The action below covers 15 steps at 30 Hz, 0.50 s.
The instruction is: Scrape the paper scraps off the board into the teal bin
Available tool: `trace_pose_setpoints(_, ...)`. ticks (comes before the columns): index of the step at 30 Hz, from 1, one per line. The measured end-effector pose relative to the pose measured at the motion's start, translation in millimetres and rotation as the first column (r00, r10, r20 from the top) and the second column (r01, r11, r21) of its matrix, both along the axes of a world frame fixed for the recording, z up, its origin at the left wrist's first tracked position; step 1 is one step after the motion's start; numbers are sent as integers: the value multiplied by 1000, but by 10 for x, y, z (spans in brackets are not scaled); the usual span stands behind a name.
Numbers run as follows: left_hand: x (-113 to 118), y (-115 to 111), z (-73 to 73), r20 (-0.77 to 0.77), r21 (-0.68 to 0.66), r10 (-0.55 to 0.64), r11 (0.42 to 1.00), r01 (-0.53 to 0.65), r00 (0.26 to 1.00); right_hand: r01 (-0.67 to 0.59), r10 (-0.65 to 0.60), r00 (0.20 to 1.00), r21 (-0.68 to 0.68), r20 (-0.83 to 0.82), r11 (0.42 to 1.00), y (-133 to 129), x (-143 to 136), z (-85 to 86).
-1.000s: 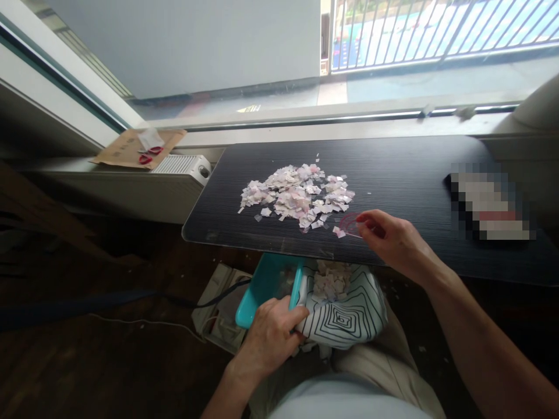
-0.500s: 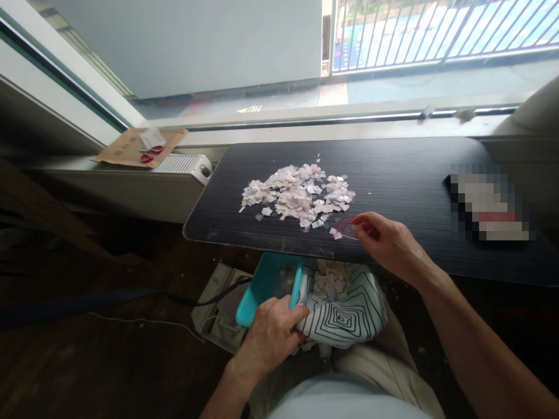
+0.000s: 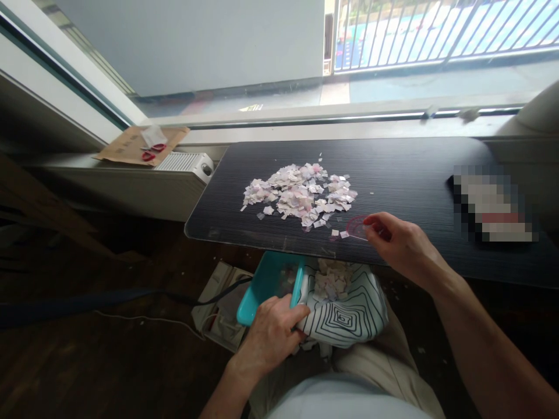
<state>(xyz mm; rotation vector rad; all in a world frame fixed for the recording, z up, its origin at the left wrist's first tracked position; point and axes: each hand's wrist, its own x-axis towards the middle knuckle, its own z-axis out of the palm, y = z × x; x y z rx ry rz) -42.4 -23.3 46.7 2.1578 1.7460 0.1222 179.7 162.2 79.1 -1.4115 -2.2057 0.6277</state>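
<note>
Evidently paper scraps (image 3: 297, 195) lie left of the nearer right hand (image 3: 395, 240), which pinches a pink-patterned sheet (image 3: 356, 226) near the desk (image 3: 414, 174) front edge, while the left hand (image 3: 275, 327) clasps the turquoise bin (image 3: 257, 291).

The table (image 3: 414, 169) stands before the window (image 3: 236, 52), scraps (image 3: 297, 189) heaped on it left of the right hand (image 3: 397, 238). Over on the left ledge (image 3: 74, 162), scissors (image 3: 154, 152) lie on an envelope (image 3: 120, 150). Below the table's near edge a tub (image 3: 255, 297) sits left of a bag (image 3: 347, 320) with scraps in it, the left hand (image 3: 275, 326) at their near side.
</note>
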Motion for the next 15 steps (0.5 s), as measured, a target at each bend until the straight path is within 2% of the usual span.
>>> trace_pose_setpoints(3, -5, 1, 1, 1, 0, -6, 1000, 6, 1000, 11, -11, 1000, 23, -9, 1000, 3, -11, 23)
trace_pose_setpoints(15, -6, -18, -30, 25, -14, 4, 1000, -3, 1000, -108, 104, 990, -34, -93, 994, 12, -264, -30)
